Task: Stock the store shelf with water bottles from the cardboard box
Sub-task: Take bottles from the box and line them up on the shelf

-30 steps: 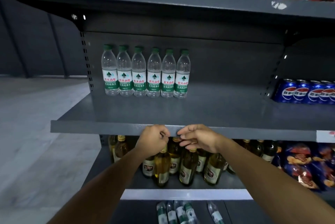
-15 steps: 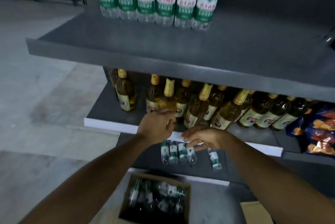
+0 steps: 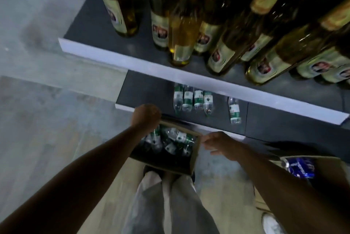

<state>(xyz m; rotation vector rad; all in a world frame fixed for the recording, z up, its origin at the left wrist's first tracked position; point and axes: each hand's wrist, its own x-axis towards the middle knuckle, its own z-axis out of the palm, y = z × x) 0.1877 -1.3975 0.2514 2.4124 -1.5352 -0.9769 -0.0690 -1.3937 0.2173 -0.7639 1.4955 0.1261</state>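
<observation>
- Nearest, at the bottom centre of the frame, are the person's pale trousers [image 3: 170, 205]. Both bare forearms reach from the lower corners toward the middle.
- At centre frame an open cardboard box [image 3: 191, 165] sits on the floor just past the feet. Water bottles [image 3: 176, 139] with green labels lie jumbled inside it.
- The left hand [image 3: 145, 115] is over the box's upper left corner, fingers curled. Whether it grips a bottle or the box edge cannot be told.
- The right hand [image 3: 217, 144] is at the box's right edge. It seems to pinch the rim, but blur leaves the grip uncertain.
- At lower right, a second box [image 3: 331, 165] holds something blue.
- Just beyond the box, the bottom shelf [image 3: 147, 90] carries four water bottles side by side, with a fifth a little apart to their right.
- Farthest, across the top of the frame, another shelf [image 3: 117, 57] holds tall glass bottles [image 3: 181, 25] of amber liquid.
- Judged step: reaching into the box for the next bottles.
- The next move calls for a firm grip round one bottle, then lifting it clear of the rim and up to the shelf.
</observation>
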